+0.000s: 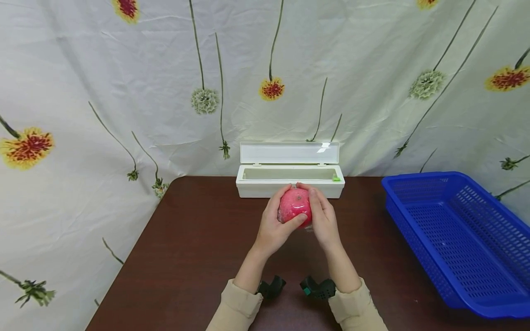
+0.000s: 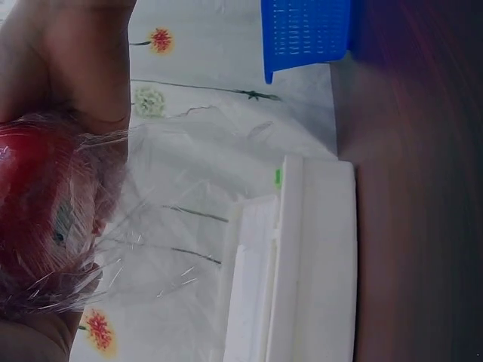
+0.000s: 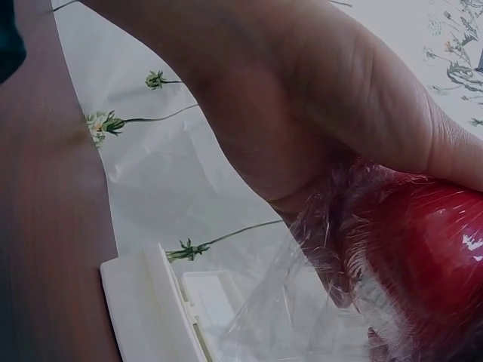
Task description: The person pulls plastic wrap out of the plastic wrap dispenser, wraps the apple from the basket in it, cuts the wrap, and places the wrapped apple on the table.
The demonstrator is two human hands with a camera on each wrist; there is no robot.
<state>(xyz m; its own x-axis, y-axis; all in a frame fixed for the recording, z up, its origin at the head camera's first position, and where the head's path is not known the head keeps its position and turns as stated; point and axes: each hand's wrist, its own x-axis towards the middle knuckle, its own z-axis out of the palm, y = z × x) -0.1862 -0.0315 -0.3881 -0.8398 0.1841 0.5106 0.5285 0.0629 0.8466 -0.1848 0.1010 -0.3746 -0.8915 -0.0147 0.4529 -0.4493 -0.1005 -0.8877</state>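
A round red fruit (image 1: 295,206), apple-like, is wrapped in clear cling film, held up above the table between both hands. My left hand (image 1: 274,225) curls round its left side, with the thumb across the front. On the other side my right hand (image 1: 325,221) grips it with bent fingers. Loose, crumpled cling film (image 2: 177,162) trails from the fruit in the left wrist view. The right wrist view shows film gathered tightly over the red skin (image 3: 434,256). Just behind the hands stands a long white box (image 1: 248,189), its lid (image 1: 285,152) raised.
A blue perforated basket (image 1: 418,248) stands at the right of the dark brown table (image 1: 186,243). On the white box's right end is a small green piece (image 1: 336,179). A flower-printed white cloth (image 1: 165,69) hangs behind the table and along its left side.
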